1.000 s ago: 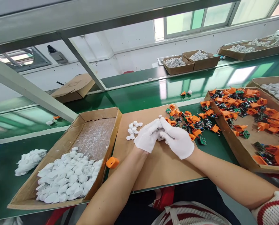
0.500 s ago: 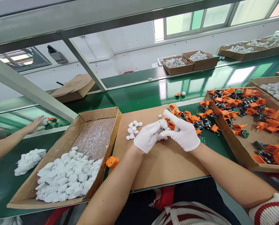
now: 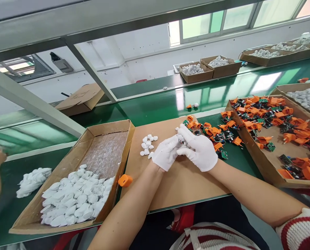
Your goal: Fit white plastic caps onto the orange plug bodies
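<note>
My left hand (image 3: 165, 152) and right hand (image 3: 200, 151) are together, fingers closed on a mostly hidden small part (image 3: 181, 140) right between them, long axis unreadable, orange plug parts (image 3: 213, 131) nearer my right.

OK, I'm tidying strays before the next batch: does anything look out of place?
Yes, one orange casing sits alone beside the left carton of white pieces, away from the orange parts heaped at the right. It could be deliberate.
</note>
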{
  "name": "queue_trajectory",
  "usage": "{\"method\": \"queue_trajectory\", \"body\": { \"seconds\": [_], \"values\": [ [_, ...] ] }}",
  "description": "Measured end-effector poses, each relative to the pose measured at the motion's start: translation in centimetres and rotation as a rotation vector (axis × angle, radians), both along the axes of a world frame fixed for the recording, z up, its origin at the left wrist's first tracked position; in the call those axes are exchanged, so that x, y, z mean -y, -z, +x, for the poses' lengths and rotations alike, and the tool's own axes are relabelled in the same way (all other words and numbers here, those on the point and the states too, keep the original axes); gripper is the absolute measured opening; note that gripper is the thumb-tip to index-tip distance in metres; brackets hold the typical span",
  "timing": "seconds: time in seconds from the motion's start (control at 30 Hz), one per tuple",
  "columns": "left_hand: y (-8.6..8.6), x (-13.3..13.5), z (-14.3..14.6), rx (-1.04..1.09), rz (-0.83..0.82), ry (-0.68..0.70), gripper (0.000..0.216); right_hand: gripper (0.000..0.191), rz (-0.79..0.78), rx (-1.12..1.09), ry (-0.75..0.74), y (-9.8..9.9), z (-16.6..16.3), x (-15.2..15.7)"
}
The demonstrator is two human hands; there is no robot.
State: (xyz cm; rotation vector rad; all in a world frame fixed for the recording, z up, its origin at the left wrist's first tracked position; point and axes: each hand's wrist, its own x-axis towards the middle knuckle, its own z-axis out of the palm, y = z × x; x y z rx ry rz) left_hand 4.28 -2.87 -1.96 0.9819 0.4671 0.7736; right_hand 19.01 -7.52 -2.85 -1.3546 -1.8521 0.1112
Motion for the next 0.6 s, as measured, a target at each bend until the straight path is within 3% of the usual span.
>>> {"method": "queue_trajectory", "body": {
  "seconds": [0.17,0.23,0.3,0.4,0.5,0.6],
  "values": [
    [0.9,-0.4,0.1,0.076,-0.064,-0.033,0.035,0.078,-0.017,0.087,0.017,0.3,-0.2,-0.3],
    [1.0,-0.6,0.0,0.06,-0.063,-0.039,0.038,0.081,-0.097,-0.084,-0.084,0.3,-0.6,-0.3],
    [0.8,-0.7,-0.1,0.029,-0.03,-0.038,0.038,0.08,-0.229,-0.392,-0.183,0.3,-0.9,-0.3],
    [0.5,-0.3,-0.1,-0.035,0.025,-0.024,0.034,0.074,-0.379,-0.789,-0.136,-0.1,-1.3,-0.4],
    [0.2,0.3,0.1,-0.094,-0.004,-0.063,0.034,0.057,-0.399,-0.888,0.01,-0.4,-1.2,-0.5],
    [0.3,0.4,0.4,-0.096,-0.067,-0.126,0.04,0.05,-0.418,-0.923,0.028,-0.5,-1.0,-0.4]
  ]
}}
